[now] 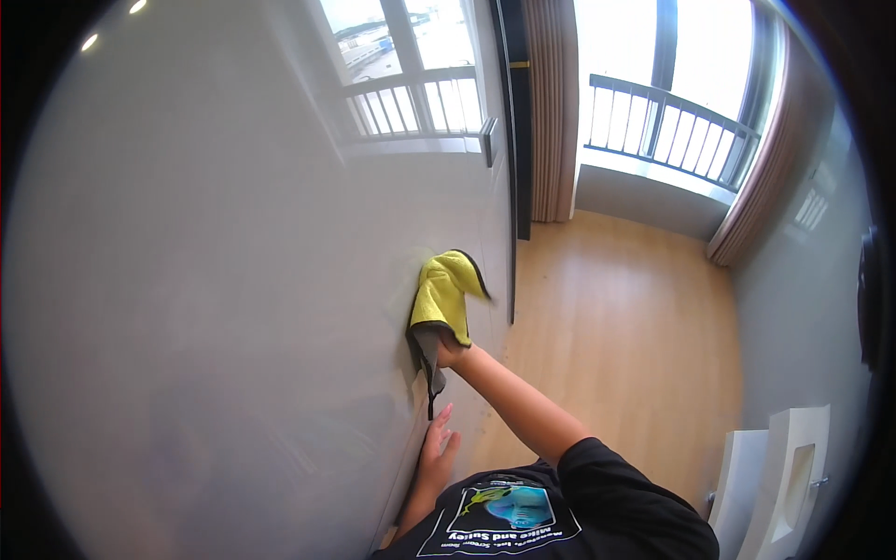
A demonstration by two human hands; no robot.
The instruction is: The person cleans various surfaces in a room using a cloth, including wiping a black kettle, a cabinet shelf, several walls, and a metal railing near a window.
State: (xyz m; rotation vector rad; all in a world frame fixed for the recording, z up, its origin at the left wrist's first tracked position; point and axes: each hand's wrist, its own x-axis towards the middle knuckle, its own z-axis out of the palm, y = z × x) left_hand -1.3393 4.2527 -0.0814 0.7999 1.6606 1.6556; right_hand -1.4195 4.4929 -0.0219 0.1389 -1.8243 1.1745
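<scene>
A yellow and grey microfiber cloth point(442, 288) with dark edging lies against the glossy light grey panel point(231, 266) on the left. My right hand point(450, 350) is mostly hidden beneath the cloth, holding it against that surface, with only the heel of the hand and the wrist showing. Below it, my left hand point(439, 451) is near the panel's lower edge, fingers extended and holding nothing. The cloth's dark lower corner hangs just above the left fingertips.
A dark handle point(488, 142) juts from the panel near the window's reflection. Beyond are a curtain point(553, 112), a railed window point(665, 133) and a wooden floor point(623, 336). White furniture point(791, 476) stands at the lower right beside a grey wall.
</scene>
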